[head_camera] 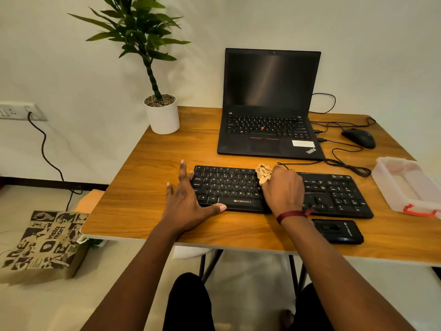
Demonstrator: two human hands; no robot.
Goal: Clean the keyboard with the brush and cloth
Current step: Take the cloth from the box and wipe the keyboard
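Keyboard point(229, 187) lying on surface point(148, 163) by laptop point(269, 103). Left hand point(188, 206) bracing its left end, fingers spread, holding nothing. Right hand point(284, 189) gripping bunched cloth point(263, 175), pressing mid-keyboard.

Wooden table point(148, 163), white wall point(238, 20), pale floor point(119, 295).

Home desk nook: laptop point(269, 106), mouse point(358, 137) (potted plant point(160, 68) beside)
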